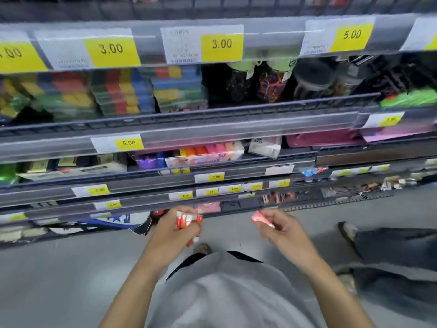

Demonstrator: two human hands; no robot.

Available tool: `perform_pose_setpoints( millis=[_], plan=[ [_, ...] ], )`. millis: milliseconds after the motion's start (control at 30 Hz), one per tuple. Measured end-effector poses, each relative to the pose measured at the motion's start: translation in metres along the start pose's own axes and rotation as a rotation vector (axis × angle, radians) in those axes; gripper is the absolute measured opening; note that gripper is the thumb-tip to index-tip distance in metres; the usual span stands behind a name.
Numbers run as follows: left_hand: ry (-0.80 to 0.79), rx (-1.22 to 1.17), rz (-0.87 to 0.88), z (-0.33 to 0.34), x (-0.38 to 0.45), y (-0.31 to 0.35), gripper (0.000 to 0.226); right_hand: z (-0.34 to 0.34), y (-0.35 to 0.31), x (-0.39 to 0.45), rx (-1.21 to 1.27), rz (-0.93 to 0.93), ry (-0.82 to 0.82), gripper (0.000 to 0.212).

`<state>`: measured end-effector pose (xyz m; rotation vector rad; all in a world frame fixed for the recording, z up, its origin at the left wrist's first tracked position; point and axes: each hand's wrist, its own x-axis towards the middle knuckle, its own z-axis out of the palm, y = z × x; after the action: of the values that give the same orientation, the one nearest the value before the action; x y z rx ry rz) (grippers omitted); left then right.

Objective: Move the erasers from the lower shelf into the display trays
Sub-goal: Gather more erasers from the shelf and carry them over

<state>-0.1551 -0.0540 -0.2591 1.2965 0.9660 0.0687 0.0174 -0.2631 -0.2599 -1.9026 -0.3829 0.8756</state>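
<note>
My left hand is closed around a small stack of red-and-white wrapped erasers, held in front of the lowest shelves. My right hand pinches a single red-and-white eraser between thumb and fingers, a little to the right of the left hand. Both hands hover over the grey floor, just in front of the bottom shelf edge. Small red packs lie on a low shelf behind the hands. The picture is blurred.
Shelf tiers rise above with yellow price tags and stacked coloured boxes. A blue-and-white bag sits low on the left. Another person's jeans leg and shoe stand on the floor at the right.
</note>
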Motion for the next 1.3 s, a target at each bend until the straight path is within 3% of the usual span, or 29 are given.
perform_pose_setpoints(
  millis=[300,467,700,867,967,1300],
  plan=[
    [0.248,-0.105,-0.121,-0.005,-0.067,-0.076,0.018,0.011,0.065,-0.025,-0.129,0.108,-0.164,0.005],
    [0.449,-0.172,-0.105,-0.024,-0.124,-0.094,0.016,0.049,0.043,-0.024,-0.215,0.024,-0.364,0.009],
    [0.668,-0.342,-0.075,-0.079,-0.190,-0.142,0.017,0.152,-0.020,-0.032,-0.287,-0.152,-0.614,0.016],
    [0.703,-0.443,-0.074,-0.141,-0.222,-0.169,0.030,0.241,-0.050,-0.050,-0.264,-0.221,-0.714,0.016],
    [0.721,-0.463,-0.080,-0.190,-0.232,-0.187,0.019,0.296,-0.056,-0.064,-0.263,-0.220,-0.744,0.016],
    [0.740,-0.470,-0.065,-0.350,-0.249,-0.198,0.026,0.412,-0.057,-0.084,-0.340,-0.112,-0.718,0.023]
  ],
)
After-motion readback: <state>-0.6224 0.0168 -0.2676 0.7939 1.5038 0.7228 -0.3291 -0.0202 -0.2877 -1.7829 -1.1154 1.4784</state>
